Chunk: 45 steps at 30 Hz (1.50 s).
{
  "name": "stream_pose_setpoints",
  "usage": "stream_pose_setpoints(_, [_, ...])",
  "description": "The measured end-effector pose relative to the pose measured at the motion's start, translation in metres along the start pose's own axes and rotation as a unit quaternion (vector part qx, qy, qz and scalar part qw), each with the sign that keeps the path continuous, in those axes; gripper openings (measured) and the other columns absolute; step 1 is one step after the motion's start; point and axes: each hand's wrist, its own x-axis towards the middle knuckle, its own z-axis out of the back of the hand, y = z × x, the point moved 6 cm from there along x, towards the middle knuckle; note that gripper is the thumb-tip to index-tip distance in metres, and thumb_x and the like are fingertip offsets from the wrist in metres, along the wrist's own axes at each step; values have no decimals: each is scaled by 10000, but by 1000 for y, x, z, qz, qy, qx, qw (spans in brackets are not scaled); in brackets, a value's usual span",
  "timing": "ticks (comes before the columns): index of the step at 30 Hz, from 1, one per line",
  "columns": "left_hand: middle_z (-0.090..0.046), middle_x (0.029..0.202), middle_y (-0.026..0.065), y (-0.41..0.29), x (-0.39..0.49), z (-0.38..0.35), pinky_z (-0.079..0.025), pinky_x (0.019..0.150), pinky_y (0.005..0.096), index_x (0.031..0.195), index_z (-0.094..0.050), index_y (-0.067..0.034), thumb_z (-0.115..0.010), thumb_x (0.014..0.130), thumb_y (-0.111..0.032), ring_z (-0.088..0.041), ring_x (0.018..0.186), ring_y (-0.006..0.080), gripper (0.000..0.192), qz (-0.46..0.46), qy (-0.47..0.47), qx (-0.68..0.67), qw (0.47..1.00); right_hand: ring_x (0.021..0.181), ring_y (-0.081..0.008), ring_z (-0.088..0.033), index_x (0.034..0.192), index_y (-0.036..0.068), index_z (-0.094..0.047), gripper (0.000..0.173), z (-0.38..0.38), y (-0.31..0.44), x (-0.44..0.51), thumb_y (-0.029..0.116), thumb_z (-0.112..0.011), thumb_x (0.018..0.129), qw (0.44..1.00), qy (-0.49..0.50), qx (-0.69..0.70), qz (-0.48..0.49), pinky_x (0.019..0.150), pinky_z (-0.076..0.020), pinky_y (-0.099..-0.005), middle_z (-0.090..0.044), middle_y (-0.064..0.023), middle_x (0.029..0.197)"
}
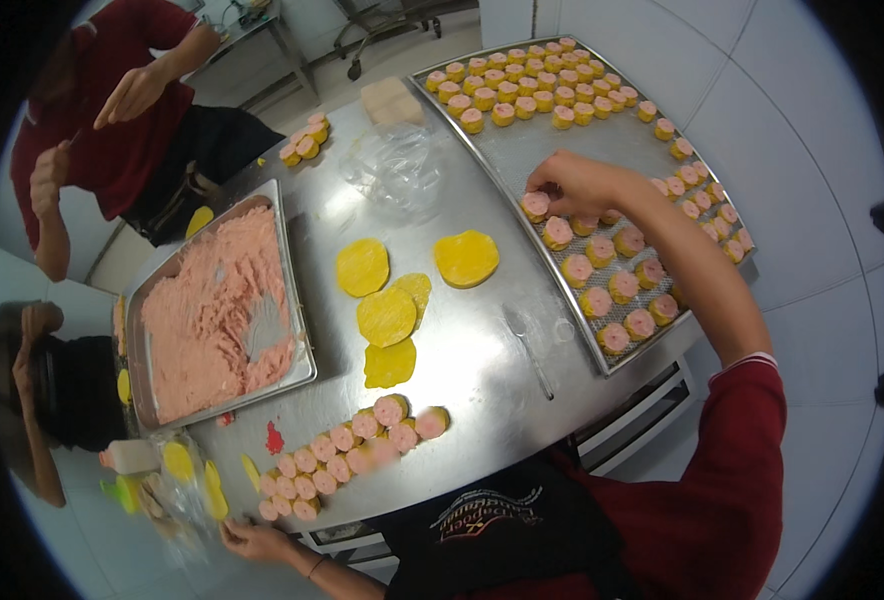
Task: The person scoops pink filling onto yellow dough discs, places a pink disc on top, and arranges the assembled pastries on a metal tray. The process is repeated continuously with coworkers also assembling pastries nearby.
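Observation:
My right hand (573, 184) reaches over the perforated metal tray (513, 161), its fingers on a meat-filled dumpling in a yellow wrapper (536, 205) at the tray's near-left side. Many more dumplings stand in rows at both ends of this tray. At the bottom left, by the table edge, my left hand (251, 540) has its fingers curled near a yellow wrapper (216, 495); whether it holds anything is not clear. Two rows of dumplings (322, 448) stand on the steel table beside it. Stacks of round yellow wrappers (466, 259) lie mid-table.
A deep metal tray of pink minced filling (217, 300) stands at left, a spoon (530, 352) lies near the dumpling tray, and a clear plastic bag (393, 169) lies at the back. One co-worker (123, 112) stands at upper left, another (74, 382) at far left.

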Motion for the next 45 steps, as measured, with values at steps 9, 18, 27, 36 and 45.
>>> stream_pose_setpoints(9, [-625,982,103,2,-2,0,-506,723,325,1233,-606,58,-583,1059,-202,-573,803,174,314,-4,0,-62,998,934,-275,-718,1259,-6,-687,452,17,58,-7,-23,-705,807,992,-66,-108,18,819,-601,-373,-733,-180,1161])
stream_pose_setpoints(18, [-658,1079,146,15,7,-1,-526,700,340,1229,-622,62,-582,1061,-203,-604,819,203,316,-25,-4,-21,999,950,-399,-696,1055,-21,-644,373,-146,233,-56,236,-805,838,919,141,35,367,812,-576,-483,-679,-200,1032])
stream_pose_setpoints(27, [-671,1144,179,21,9,-2,-553,769,345,1260,-619,56,-593,1073,-249,-645,896,241,359,-26,-5,-43,999,741,-288,-699,1074,-23,-715,273,-48,132,-34,140,-620,877,958,24,170,231,703,-562,-423,-718,-186,891])
stream_pose_setpoints(36, [-683,1125,173,18,6,-2,-549,760,346,1269,-624,58,-599,1071,-271,-644,861,231,384,-17,-13,-64,998,731,-227,-643,1051,23,-754,274,27,-17,-16,119,-722,797,991,-108,-77,-33,737,-543,-368,-669,-72,848])
stream_pose_setpoints(45, [-696,1130,173,6,4,0,-560,765,356,1268,-635,51,-600,1068,-265,-661,853,236,375,-19,-4,-28,999,801,-332,-679,983,-10,-777,242,-1,-30,-3,105,-714,779,992,-100,-77,-24,795,-571,-426,-716,-165,837])
